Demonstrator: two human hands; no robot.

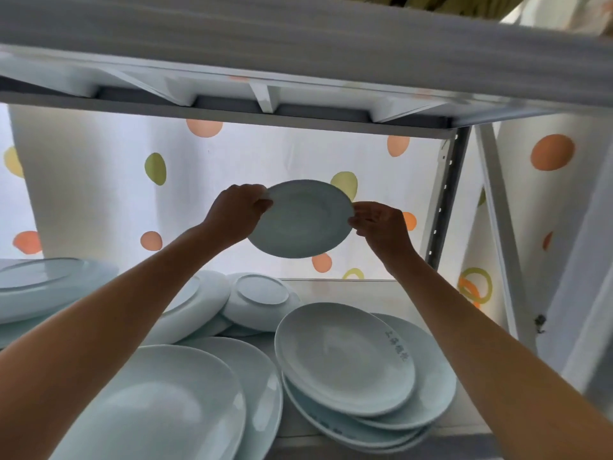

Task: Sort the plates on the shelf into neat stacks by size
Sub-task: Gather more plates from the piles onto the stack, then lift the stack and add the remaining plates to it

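Small plate (300, 219) held in the air, tilted, left hand (234, 212) pinching one rim, right hand (381, 224) fingertips pinching the opposite rim. Below the grip: loose overlapping plates (345, 356) on the shelf (391, 293). Risk: thin rim pinch slips and the plate drops, chipping those beneath.

grey characters printed on the rim of a plate (345, 356), too blurred to read

both bare arms reach forward and up, held above the shelf (381, 293). the left hand (237, 212) grips with curled fingers, thumb toward the right hand (381, 225), whose fingers pinch, palm turned inward.
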